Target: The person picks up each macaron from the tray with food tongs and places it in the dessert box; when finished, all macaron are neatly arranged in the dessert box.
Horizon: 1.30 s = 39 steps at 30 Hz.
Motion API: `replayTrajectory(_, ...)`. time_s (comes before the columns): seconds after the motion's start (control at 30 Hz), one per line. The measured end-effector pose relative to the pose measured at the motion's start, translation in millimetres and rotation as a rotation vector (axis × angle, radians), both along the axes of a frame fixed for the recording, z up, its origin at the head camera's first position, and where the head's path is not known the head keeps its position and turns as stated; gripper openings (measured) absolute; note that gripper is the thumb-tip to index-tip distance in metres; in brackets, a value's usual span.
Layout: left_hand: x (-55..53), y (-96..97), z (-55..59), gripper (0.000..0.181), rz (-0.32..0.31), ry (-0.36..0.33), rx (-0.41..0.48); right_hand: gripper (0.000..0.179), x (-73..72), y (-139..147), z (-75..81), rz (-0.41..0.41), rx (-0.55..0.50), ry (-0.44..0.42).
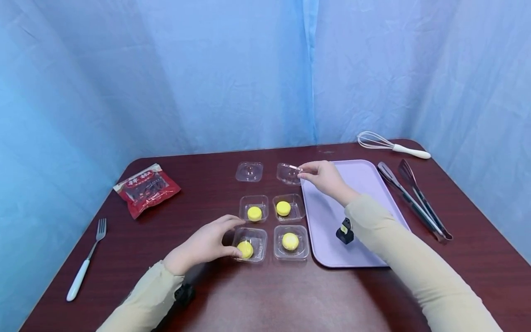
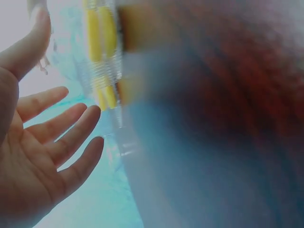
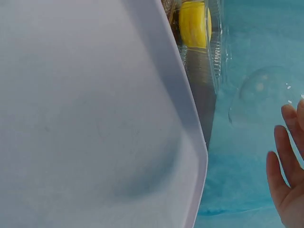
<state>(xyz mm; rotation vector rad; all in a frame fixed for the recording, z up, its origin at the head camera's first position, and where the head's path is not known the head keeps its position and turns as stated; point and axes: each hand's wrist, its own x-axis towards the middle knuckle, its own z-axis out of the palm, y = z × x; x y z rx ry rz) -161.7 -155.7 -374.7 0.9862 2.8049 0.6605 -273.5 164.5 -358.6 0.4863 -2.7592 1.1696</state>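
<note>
My right hand (image 1: 327, 179) pinches the edge of a clear plastic lid (image 1: 287, 172) above the back of the table. In the right wrist view the domed lid (image 3: 261, 95) shows beside the fingertips. My left hand (image 1: 203, 242) is spread around the left side of the front-left clear container (image 1: 259, 237), which holds a yellow macaron (image 1: 245, 250). The left wrist view shows those fingers (image 2: 71, 128) apart, with nothing in the palm. Beside it stand the front-right container (image 1: 304, 251), back-left container (image 1: 245, 202) and back-right container (image 1: 299, 203), each with a yellow round sweet.
Another clear lid (image 1: 249, 171) lies behind the containers. A lilac tray (image 1: 356, 203) sits under the right forearm. Tongs (image 1: 415, 203) and a whisk (image 1: 392, 145) lie to the right; a red snack packet (image 1: 147, 189) and a fork (image 1: 88, 259) lie to the left.
</note>
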Motion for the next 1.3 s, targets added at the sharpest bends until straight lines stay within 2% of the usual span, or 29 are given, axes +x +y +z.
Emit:
replayTrajectory(0.13, -0.5, 2.4, 8.1, 0.057, 0.06, 0.071, 0.018, 0.025, 6.5, -1, 2.7, 0.03, -0.004, -0.011)
replayTrajectory(0.27, -4.0, 8.7, 13.2, 0.054, 0.097, 0.162, 0.05, 0.027, 15.1, -6, 7.2, 0.063, -0.043, -0.049)
replayTrajectory(0.43, -11.9, 20.5, 18.1, 0.053, 0.072, 0.321, 0.111, 0.028, 24.9, -13, 10.0, 0.116, -0.148, -0.124)
replayTrajectory(0.57, -17.9, 29.6, 23.0, 0.058, 0.046, 0.401, 0.144, 0.029, 30.7, -19, 12.4, 0.148, -0.197, -0.145)
replayTrajectory(0.8, -30.1, 41.9, 27.0, 0.075, 0.011, 0.469, 0.124, 0.028, 37.5, -24, 15.4, 0.177, -0.281, -0.213)
replayTrajectory(1.0, -37.7, 50.3, 25.7, 0.077, -0.08, 0.535, 0.124, 0.029, 38.7, -24, 13.6, 0.193, -0.342, -0.291)
replayTrajectory(1.1, -38.9, 52.8, 24.1, 0.076, -0.097, 0.535, 0.121, 0.03, 40.1, -25, 13.4, 0.197, -0.372, -0.335)
replayTrajectory(1.3, -39.7, 55.0, 22.7, 0.075, -0.082, 0.514, 0.084, 0.033, 39.9, -24, 10.3, 0.194, -0.41, -0.391)
